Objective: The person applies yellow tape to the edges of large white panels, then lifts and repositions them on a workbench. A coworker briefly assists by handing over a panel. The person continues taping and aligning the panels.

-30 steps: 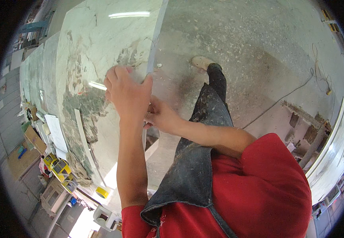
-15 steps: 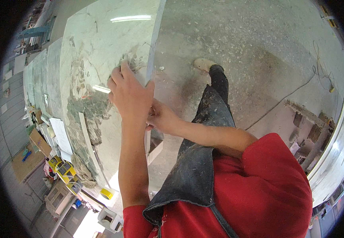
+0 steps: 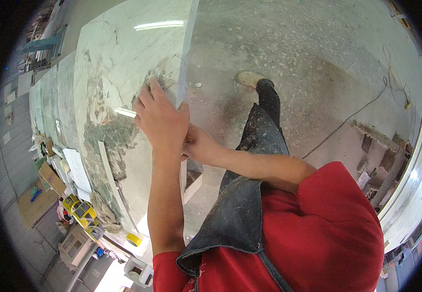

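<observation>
My left hand (image 3: pixel 163 117) lies on a polished, marble-patterned stone slab (image 3: pixel 138 53), pale with green and dark veins. Its fingers are stretched out over the surface, and the thumb rests at the slab's right edge. Just below, my right hand (image 3: pixel 198 145) comes in from the right, passing partly behind my left wrist at the same edge. What shows of its fingers is curled; whatever they hold, if anything, is hidden. A thin, pale strip (image 3: pixel 107 168) lies on the near left part of the slab.
Yellow tape measures or similar yellow tools (image 3: pixel 82 211), white sheets (image 3: pixel 77 168) and a cardboard piece (image 3: pixel 51 178) crowd the left side. A cable (image 3: pixel 352 118) runs across the debris-strewn floor (image 3: pixel 313 48). Another slab (image 3: pixel 410 194) stands at the right. Below the slab's edge is a box-like support (image 3: pixel 191 180).
The view has shifted slightly. Both hands keep nearly the same place at the slab's edge, with no visible change of grip.
</observation>
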The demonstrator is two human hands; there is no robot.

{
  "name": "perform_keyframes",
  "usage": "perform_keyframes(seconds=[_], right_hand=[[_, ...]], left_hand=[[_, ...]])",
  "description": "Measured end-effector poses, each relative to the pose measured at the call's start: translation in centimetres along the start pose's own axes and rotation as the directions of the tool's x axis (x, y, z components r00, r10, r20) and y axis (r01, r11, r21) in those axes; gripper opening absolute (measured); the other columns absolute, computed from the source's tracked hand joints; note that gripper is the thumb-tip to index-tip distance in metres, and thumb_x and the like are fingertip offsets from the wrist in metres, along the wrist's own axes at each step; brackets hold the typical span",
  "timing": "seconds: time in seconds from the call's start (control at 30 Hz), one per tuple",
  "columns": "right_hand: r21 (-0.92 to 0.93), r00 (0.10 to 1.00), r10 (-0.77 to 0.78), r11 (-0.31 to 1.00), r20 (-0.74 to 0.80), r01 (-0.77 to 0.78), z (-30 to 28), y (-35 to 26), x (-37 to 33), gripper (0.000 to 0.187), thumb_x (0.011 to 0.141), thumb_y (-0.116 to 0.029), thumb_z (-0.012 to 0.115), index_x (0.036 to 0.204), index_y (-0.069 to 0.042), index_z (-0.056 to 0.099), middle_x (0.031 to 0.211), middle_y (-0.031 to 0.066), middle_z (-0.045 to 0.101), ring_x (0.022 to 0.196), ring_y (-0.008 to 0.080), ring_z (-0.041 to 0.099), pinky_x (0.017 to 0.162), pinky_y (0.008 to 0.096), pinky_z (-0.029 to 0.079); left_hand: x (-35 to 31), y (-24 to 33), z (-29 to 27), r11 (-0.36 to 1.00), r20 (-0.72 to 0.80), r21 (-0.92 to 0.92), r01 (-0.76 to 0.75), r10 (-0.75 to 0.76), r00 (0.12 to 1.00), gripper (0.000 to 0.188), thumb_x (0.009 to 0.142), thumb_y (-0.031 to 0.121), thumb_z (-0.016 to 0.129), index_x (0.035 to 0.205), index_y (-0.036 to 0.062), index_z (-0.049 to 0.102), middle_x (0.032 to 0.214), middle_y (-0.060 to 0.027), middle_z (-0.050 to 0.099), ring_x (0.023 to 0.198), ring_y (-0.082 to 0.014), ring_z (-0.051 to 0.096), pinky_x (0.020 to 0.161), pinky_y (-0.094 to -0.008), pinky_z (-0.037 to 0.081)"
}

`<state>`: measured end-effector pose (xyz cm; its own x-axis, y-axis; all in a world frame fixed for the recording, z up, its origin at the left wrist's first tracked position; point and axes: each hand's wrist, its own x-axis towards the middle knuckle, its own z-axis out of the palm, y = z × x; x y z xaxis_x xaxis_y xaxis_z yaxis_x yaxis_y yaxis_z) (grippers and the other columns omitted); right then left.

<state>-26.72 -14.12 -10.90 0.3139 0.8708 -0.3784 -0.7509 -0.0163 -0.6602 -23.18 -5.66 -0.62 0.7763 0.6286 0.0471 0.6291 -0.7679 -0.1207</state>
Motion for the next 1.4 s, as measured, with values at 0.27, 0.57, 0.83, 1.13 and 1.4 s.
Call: perform_keyframes(seconds=[0.27,0.57,0.83,1.13,1.4], right_hand=[[0.003,1.000,0.017,1.000,0.022,-0.017,0.1,-1.1,-1.0,0.040,0.098,-0.012,0.063,0.132,0.002,0.048,0.100,0.0112,0.063,0.082,0.0160,0.065,0.063,0.0342,0.059],[0.027,0.963,0.112,0.992,0.247,-0.123,-3.6,-2.3,-0.3,0.045,0.095,-0.014,0.067,0.135,-0.002,0.051,0.116,0.0084,0.065,0.103,0.0183,0.066,0.077,0.0357,0.060],[0.205,0.992,-0.041,0.977,-0.115,0.065,-8.9,-15.2,6.5,0.061,0.096,-0.039,0.068,0.140,-0.002,0.048,0.121,0.0076,0.062,0.103,0.0169,0.062,0.085,0.0332,0.054],[0.206,0.999,-0.003,0.979,-0.041,0.012,-10.3,-16.8,11.7,0.044,0.090,-0.020,0.075,0.126,-0.001,0.057,0.109,0.0071,0.066,0.098,0.0160,0.063,0.087,0.0317,0.052],[0.408,0.995,0.009,0.912,0.099,-0.049,-11.3,-16.8,12.2,0.041,0.091,-0.005,0.073,0.128,-0.003,0.056,0.113,0.0018,0.065,0.101,0.0125,0.062,0.091,0.0316,0.051]], left_hand=[[0.0,0.1,1.0,1.000,0.025,0.023,-0.005,0.004,1.000,0.089,0.079,0.034,0.082,0.150,0.0027,0.038,0.144,-0.0221,0.044,0.131,-0.0431,0.045,0.100,-0.0570,0.043],[0.4,1.2,0.7,0.997,0.080,0.077,-0.011,0.004,0.997,0.096,0.074,0.025,0.084,0.153,0.0036,0.033,0.150,-0.0238,0.039,0.136,-0.0433,0.041,0.106,-0.0562,0.042],[0.9,1.0,1.6,1.000,0.045,0.004,-0.017,0.017,0.999,0.091,0.074,0.020,0.079,0.151,0.0017,0.035,0.148,-0.0265,0.039,0.137,-0.0470,0.038,0.108,-0.0599,0.035],[-0.2,0.4,1.3,1.000,0.151,-0.014,0.016,-0.014,0.988,0.099,0.076,0.030,0.083,0.154,0.0000,0.029,0.153,-0.0295,0.031,0.143,-0.0492,0.030,0.115,-0.0615,0.026],[12.7,2.6,-0.5,0.832,-0.060,-0.520,-0.193,0.190,0.980,0.078,0.076,0.025,0.084,0.138,-0.0065,0.048,0.136,-0.0279,0.051,0.124,-0.0443,0.049,0.106,-0.0538,0.039]])
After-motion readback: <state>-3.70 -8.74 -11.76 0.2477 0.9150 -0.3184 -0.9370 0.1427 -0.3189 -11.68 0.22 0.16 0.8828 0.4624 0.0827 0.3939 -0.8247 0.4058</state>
